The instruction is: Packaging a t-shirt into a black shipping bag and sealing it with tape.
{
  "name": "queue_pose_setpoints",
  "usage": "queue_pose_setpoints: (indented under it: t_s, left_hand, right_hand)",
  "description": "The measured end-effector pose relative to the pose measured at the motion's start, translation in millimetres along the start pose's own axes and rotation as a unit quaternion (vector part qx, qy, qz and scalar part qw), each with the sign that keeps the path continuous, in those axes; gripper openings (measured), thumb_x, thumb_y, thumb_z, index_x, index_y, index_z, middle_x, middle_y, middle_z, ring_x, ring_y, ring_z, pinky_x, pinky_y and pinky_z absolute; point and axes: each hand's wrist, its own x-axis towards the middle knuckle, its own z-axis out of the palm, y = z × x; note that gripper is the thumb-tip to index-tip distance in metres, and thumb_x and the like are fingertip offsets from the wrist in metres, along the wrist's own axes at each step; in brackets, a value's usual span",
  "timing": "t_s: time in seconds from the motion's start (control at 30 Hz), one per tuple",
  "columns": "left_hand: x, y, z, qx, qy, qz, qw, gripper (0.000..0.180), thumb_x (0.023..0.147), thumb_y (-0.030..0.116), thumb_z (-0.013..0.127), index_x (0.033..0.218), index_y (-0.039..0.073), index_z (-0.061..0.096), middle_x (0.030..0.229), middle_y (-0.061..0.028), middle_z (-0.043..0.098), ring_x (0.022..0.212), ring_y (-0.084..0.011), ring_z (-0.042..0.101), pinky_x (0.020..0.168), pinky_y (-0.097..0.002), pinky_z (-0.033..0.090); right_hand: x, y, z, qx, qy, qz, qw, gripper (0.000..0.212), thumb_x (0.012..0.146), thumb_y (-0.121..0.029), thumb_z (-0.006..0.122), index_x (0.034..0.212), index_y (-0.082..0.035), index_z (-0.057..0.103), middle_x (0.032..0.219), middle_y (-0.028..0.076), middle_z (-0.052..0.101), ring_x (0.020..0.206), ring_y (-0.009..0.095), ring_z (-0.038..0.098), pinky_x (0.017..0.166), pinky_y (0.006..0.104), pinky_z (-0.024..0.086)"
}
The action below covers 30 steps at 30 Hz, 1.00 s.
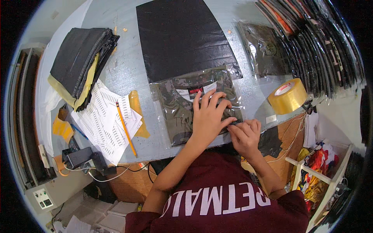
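Observation:
A folded camouflage shirt (175, 116) with a white inner neck and a dark label lies flat in a clear plastic bag (160, 134) at the table's near edge. My left hand (209, 118) rests on top of it, fingers spread and pressing the plastic, with nothing in its grasp. At the bag's lower right edge, my right hand (247, 136) is closed, its fingertips pinching the plastic near my left thumb. Just beyond the shirt, and touching the bag's far edge, lies a large black plastic sheet (182, 39).
A yellowish tape roll (287, 97) stands to the right, before a row of bagged garments (318, 54) and another bagged shirt (264, 50). On the left are stacked black bags (79, 58), printed papers (103, 120), a pencil (126, 130) and a black adapter (79, 158) with cables.

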Motion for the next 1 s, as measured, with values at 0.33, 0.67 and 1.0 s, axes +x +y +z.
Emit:
queue_pose_setpoints:
  t_s: [0.33, 0.67, 1.0]
  left_hand:
    - [0, 0, 0, 0.0, -0.009, -0.014, 1.0, 0.037, 0.065, 0.042, 0.073, 0.089, 0.017, 0.06, 0.111, 0.0002, 0.053, 0.117, -0.0239, 0.043, 0.104, -0.0491, 0.022]
    - [1, 0, 1, 0.002, -0.001, -0.003, 1.0, 0.036, 0.064, 0.038, 0.073, 0.089, 0.016, 0.058, 0.11, -0.0003, 0.052, 0.114, -0.0233, 0.043, 0.103, -0.049, 0.023]
    - [1, 0, -2, -0.007, -0.019, -0.003, 1.0, 0.036, 0.064, 0.038, 0.073, 0.088, 0.015, 0.059, 0.11, 0.0, 0.052, 0.115, -0.0231, 0.042, 0.103, -0.048, 0.023]
  right_hand:
    - [-14, 13, 12, -0.021, 0.062, -0.101, 0.993, 0.025, 0.06, -0.004, 0.07, 0.085, -0.009, 0.066, 0.081, 0.001, 0.054, 0.081, 0.018, 0.053, 0.067, 0.0344, 0.036]
    - [-17, 18, 14, -0.007, 0.054, -0.108, 0.993, 0.021, 0.063, -0.004, 0.069, 0.082, -0.009, 0.064, 0.081, 0.002, 0.054, 0.08, 0.019, 0.053, 0.067, 0.0344, 0.037]
    - [-9, 15, 5, 0.062, -0.028, -0.066, 0.995, 0.022, 0.066, -0.006, 0.068, 0.086, -0.008, 0.058, 0.08, 0.004, 0.052, 0.08, 0.024, 0.052, 0.069, 0.0379, 0.036]
